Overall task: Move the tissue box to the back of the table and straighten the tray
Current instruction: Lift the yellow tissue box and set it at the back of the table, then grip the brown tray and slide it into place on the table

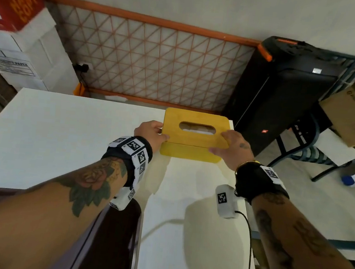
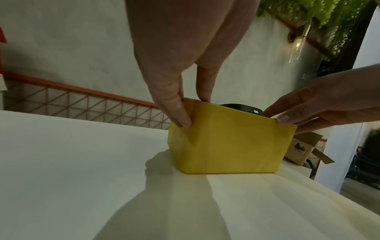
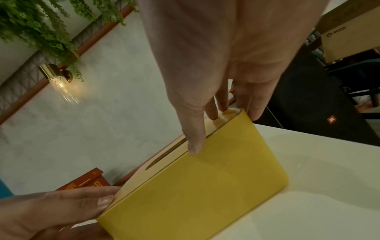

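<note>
Grip, left to right, all places given from the tissue box [image 1: 195,134].

Item 1, left hand [image 1: 150,133]: I am pinching the box's left end, thumb [image 2: 180,120] on the near wall, fingers over the top edge and down the far side.

Item 2, tissue box: yellow, oval slot on top, its base sitting flat on the white table [image 1: 64,134]. It is lying at the table's back edge, toward the right corner, long side roughly parallel to that edge.

Item 3, right hand [image 1: 233,149]: I am holding the box's right end, thumb [image 3: 194,146] on the near wall, fingers curling over the lid and around the right wall.

Item 4, tray [image 1: 116,237]: dark, lying well nearer to me than the box and to its left, mostly hidden under my left forearm; I cannot tell its angle.

Item 5, black speaker [image 1: 284,97]: standing off the table, just right of and behind the box.

Step in hand, as I judge it: placing the box; that half appears nearly finished.

Next move calls for: releasing both hands without nudging the box, then drawing back to the tray, taking its rims, and squaring it to the table edge.
</note>
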Tool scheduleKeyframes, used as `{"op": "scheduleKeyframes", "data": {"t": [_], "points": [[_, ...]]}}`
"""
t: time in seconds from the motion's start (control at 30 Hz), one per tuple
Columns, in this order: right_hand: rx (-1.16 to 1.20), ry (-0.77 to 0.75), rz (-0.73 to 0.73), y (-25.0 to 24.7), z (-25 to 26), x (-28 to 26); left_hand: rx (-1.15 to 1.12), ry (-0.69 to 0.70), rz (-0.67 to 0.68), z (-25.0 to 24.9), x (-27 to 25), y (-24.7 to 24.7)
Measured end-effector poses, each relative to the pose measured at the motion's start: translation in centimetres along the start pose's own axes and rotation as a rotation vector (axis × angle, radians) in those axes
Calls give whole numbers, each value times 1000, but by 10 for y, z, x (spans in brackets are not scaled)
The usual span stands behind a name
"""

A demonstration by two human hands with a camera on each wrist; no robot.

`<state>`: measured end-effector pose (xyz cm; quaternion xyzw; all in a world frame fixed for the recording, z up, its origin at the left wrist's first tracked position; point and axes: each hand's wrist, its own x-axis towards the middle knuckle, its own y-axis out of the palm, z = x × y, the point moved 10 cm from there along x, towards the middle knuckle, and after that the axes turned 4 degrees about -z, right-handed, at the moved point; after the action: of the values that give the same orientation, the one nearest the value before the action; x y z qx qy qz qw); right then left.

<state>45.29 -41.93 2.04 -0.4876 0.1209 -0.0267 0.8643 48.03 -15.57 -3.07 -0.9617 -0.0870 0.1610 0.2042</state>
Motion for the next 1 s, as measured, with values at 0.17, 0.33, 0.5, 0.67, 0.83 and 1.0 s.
{"op": "scheduleKeyframes", "data": {"t": [0.17,0.33,0.5,0.67,0.83,1.0], "points": [[2,26,39,3,2,0,21,10,7,0,-1,-1],[168,-14,-120,-10,6,-22,-5,12,44,1,-27,-36],[317,-70,-16,37,10,-108,36,49,50,38,-96,-123],[344,-1,286,134,16,-216,214,-27,-7,130,-173,-227],[344,53,338,183,27,-285,401,-124,-272,204,-242,-333],[369,165,268,192,24,-314,529,-260,-400,268,-286,-399]]}}
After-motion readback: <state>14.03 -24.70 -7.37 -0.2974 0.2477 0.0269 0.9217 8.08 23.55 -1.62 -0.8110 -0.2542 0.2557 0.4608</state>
